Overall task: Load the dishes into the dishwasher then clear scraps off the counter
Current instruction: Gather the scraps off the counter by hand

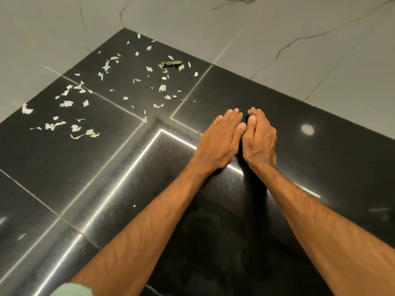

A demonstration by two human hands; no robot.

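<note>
Several pale vegetable scraps [66, 103] lie scattered over the far left part of the glossy black counter [331, 167], toward its back corner. Among them is a green leaf piece [171, 63]. My left hand [220, 139] lies palm down on the counter to the right of the scraps, fingers stretched out and close together. My right hand [259, 139] is pressed against it, standing on its edge with the fingers curled inward. Whatever lies under or between the two hands is hidden. No dishes or dishwasher are in view.
Grey marble wall tiles [277, 35] close the counter at the back and left, meeting in a corner. One tiny scrap [134, 205] lies alone nearer to me. A round lamp reflection [307, 129] shines on the counter at right.
</note>
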